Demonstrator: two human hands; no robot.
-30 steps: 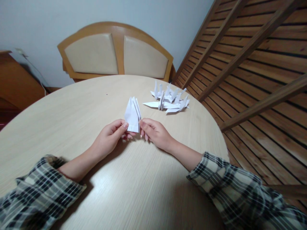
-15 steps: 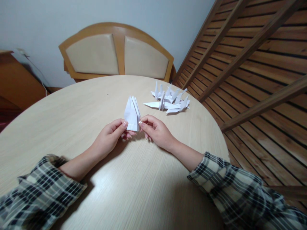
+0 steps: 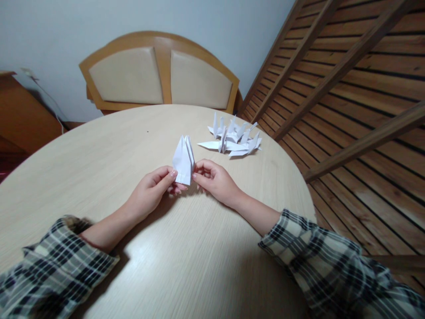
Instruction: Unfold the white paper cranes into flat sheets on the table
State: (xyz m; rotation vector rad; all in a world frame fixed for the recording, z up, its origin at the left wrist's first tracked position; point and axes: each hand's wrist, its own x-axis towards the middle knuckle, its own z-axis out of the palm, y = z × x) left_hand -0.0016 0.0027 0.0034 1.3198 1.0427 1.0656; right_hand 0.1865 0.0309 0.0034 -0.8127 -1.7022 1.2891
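A folded white origami paper (image 3: 183, 160), layered and tapering to split points at its top, is held just above the table. My left hand (image 3: 154, 187) pinches its lower left corner, thumb in front and fingers behind. At the right edge, my right hand (image 3: 214, 180) has its thumb and forefinger closed on the paper's layered side. The fingertips behind the paper are partly hidden. Beyond my right hand, several finished white paper cranes (image 3: 234, 141) stand grouped together.
The round, pale wooden table (image 3: 109, 146) carries the paper and cranes. A chair or bench back (image 3: 128, 73) with cream panels rises behind it. A slatted wooden partition (image 3: 348, 102) slants along the right. Brown furniture (image 3: 23, 115) stands at the far left.
The folded paper has tilted slightly and its lower edge sits a little lower. My right thumb has shifted slightly down along its right edge. The cranes stay put.
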